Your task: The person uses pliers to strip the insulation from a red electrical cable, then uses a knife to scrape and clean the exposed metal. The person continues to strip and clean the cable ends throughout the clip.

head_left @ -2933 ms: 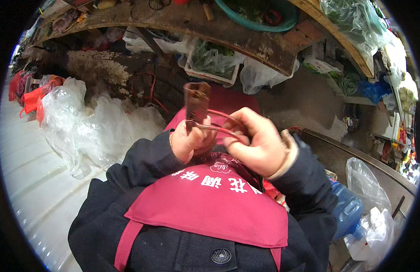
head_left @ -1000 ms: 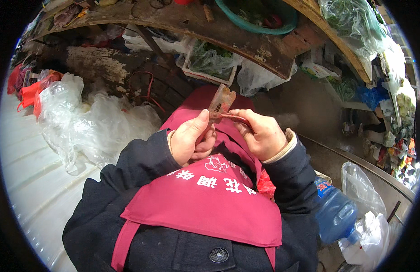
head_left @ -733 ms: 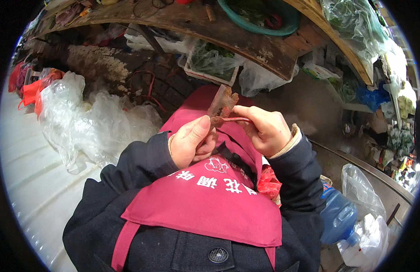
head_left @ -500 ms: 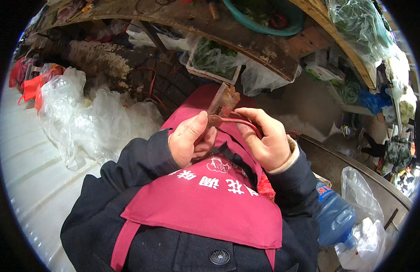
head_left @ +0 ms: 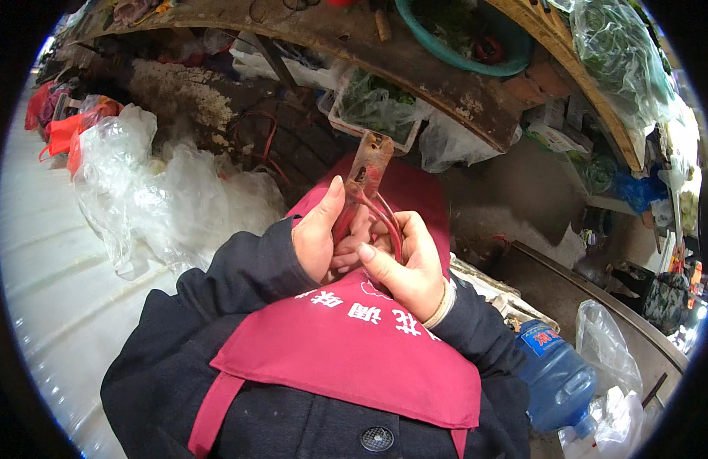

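Note:
A rusty hand tool (head_left: 371,162) with a flat metal head and curved red handles is held up in front of my lap. Its head points away from me, with small holes near the far end. My left hand (head_left: 317,241) is closed at the tool's left side, its thumb pointing up and its fingers curled under the handles. My right hand (head_left: 416,277) is wrapped round the right handle, thumb lying over it. The tool's exact kind cannot be told. Behind it lies the dark red apron (head_left: 346,359) over my lap.
Clear plastic bags (head_left: 170,195) are heaped at the left on a pale ridged surface (head_left: 44,283). A wooden table (head_left: 331,34) bearing a teal basin (head_left: 514,65) spans the far side. Beneath it stands a white box (head_left: 340,115) of greens. A blue bottle (head_left: 556,375) lies at the right.
The tool has turned so that its flat face and both red handles show. My right hand has come lower and leftward, closer to my left hand. The view has shifted slightly.

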{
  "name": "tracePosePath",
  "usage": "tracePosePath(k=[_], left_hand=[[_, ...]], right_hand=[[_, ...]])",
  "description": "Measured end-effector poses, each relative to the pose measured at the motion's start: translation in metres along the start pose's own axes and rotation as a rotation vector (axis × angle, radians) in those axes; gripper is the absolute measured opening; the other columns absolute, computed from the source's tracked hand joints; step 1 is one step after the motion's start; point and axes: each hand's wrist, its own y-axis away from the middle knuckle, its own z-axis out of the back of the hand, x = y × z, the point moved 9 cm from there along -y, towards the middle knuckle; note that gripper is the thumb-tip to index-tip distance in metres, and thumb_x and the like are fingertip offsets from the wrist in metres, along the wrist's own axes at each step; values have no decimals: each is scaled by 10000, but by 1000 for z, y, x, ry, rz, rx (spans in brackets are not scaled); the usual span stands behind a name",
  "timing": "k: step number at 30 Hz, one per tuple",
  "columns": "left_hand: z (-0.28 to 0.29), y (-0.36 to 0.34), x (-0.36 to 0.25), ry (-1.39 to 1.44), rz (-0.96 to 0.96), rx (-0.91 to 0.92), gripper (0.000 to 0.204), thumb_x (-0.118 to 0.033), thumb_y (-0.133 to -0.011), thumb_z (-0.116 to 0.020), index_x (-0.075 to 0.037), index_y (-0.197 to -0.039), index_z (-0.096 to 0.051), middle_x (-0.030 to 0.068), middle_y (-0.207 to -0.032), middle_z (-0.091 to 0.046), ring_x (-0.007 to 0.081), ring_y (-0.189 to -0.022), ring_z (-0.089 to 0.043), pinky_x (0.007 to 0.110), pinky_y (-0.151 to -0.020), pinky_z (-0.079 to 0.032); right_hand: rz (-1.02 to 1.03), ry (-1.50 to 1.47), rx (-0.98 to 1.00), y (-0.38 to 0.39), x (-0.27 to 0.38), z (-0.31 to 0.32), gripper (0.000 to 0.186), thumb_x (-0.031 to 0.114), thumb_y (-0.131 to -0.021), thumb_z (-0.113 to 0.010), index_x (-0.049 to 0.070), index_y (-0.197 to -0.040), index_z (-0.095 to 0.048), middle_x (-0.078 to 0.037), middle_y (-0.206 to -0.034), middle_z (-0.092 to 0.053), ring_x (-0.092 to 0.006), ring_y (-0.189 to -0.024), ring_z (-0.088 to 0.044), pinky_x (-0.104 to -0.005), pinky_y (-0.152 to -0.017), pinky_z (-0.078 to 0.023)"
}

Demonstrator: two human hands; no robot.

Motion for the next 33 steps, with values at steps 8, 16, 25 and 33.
tracePosePath(k=[8,16,25,33], left_hand=[[-5,-4,1,126,-24,107,663,-711,-1069,-232,-131,-827,-443,-11,-623,-383,109,-492,-305,269,-456,-261],[13,-22,3,321,-71,-43,769,-788,-1018,-263,-79,-838,-502,30,-730,-471,193,-666,-482,326,-595,-425],[10,-23,8,342,81,-46,723,-818,-999,-271,-162,-796,-499,-66,-597,-360,93,-467,-297,276,-437,-283],[5,-33,2,377,-31,139,707,-778,-1022,-304,-137,-775,-473,-37,-612,-358,73,-465,-266,227,-395,-222]], right_hand=[[8,322,112,5,57,-5,618,-3,-973,-701,-41,-1501,-381,-26,-1097,-609,-40,-854,-532,-203,-748,-459],[324,420,52,3,52,-25,755,35,-931,-777,-91,-1517,-317,-108,-1127,-665,-92,-935,-644,-252,-816,-531],[663,848,96,5,82,-46,682,355,-744,-954,-5,-1226,-631,-141,-930,-672,-223,-703,-718,-322,-627,-589],[857,1178,74,14,102,-61,529,405,-627,-995,61,-954,-762,-74,-761,-619,-182,-582,-622,-307,-514,-520]])
